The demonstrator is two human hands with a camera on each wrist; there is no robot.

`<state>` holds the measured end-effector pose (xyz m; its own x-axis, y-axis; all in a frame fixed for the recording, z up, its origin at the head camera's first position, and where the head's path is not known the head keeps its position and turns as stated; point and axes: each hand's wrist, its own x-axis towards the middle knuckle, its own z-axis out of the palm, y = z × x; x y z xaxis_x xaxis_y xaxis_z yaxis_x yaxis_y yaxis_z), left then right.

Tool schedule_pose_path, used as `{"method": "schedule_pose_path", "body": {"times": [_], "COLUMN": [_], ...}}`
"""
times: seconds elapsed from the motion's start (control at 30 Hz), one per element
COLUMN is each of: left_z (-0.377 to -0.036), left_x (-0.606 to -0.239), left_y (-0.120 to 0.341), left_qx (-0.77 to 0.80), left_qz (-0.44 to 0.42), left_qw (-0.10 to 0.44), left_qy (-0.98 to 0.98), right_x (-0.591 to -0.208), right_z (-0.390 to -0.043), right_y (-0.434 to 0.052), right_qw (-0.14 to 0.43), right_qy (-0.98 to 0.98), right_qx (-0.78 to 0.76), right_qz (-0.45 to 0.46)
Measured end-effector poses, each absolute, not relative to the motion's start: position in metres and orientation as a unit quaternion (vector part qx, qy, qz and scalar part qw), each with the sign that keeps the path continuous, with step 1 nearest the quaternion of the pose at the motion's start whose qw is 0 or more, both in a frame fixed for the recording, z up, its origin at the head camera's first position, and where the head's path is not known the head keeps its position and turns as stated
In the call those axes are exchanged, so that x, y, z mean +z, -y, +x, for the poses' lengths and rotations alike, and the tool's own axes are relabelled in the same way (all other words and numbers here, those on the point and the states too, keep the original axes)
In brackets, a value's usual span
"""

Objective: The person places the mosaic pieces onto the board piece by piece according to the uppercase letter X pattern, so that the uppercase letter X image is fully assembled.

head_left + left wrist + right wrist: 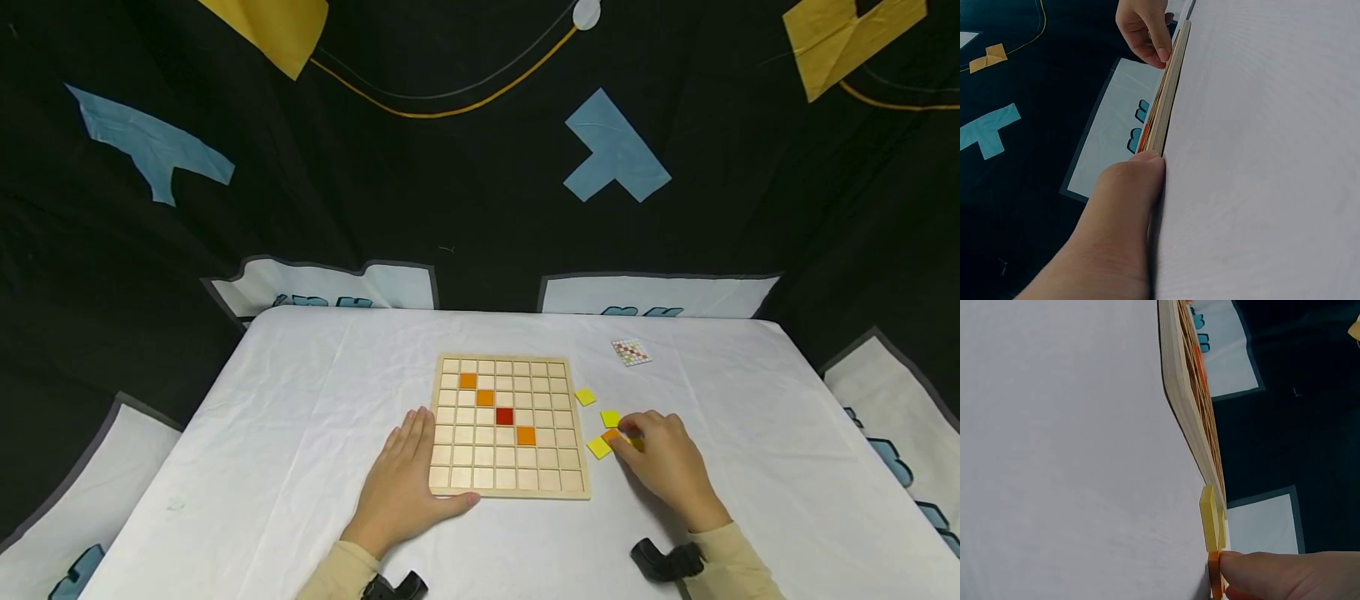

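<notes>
A wooden grid board (510, 427) lies on the white table, with three orange tiles (485, 397) and one red tile (504, 416) running diagonally across it. My left hand (408, 471) rests flat against the board's left front corner, thumb (1129, 187) along its front edge (1169, 94). My right hand (663, 458) lies right of the board, its fingertips on a loose orange tile (611, 435) beside yellow tiles (599, 447). The right wrist view shows a finger (1260, 575) touching the orange tile's edge (1213, 575), next to a yellow tile (1209, 519) and the board (1188, 400).
A small patterned card (631, 352) lies at the table's far right. More yellow tiles (585, 397) sit right of the board. The white tablecloth (300, 400) ends at black backdrop with blue and yellow shapes. Black wrist cameras (663, 560) show at the near edge.
</notes>
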<state>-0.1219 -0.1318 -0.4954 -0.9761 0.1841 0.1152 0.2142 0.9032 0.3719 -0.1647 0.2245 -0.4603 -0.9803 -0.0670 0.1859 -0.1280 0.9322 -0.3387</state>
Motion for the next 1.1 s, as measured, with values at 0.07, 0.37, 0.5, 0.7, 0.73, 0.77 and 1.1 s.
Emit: {"method": "schedule_pose_path", "body": {"times": [0.07,0.37,0.5,0.7,0.73,0.77,1.1], "left_z": [-0.122,-0.122,-0.122,-0.122,-0.122,-0.122,-0.122], "left_x": [-0.495,-0.496,-0.496,-0.496,-0.496,-0.495,-0.493], "left_y": [0.132,0.131,0.131,0.132,0.132,0.132,0.132], "left_qx": [-0.195,-0.194,-0.194,-0.194,-0.194,-0.195,-0.191], "left_qz": [-0.1,-0.104,-0.104,-0.101,-0.101,-0.101,-0.104], "left_qw": [0.035,0.05,0.051,0.041,0.042,0.042,0.039], "left_qy": [0.975,0.974,0.974,0.975,0.975,0.975,0.975], "right_x": [-0.46,-0.458,-0.459,-0.457,-0.456,-0.454,-0.453], "right_z": [-0.165,-0.166,-0.166,-0.168,-0.168,-0.167,-0.167], "right_y": [-0.226,-0.229,-0.229,-0.226,-0.226,-0.226,-0.209], "right_qw": [0.089,0.077,0.07,0.041,0.039,0.038,0.049], "right_qy": [0.979,0.979,0.977,0.973,0.972,0.971,0.95], "right_qx": [0.177,0.183,0.194,0.221,0.225,0.229,0.294], "right_qz": [0.046,0.053,0.059,0.052,0.052,0.052,0.087]}}
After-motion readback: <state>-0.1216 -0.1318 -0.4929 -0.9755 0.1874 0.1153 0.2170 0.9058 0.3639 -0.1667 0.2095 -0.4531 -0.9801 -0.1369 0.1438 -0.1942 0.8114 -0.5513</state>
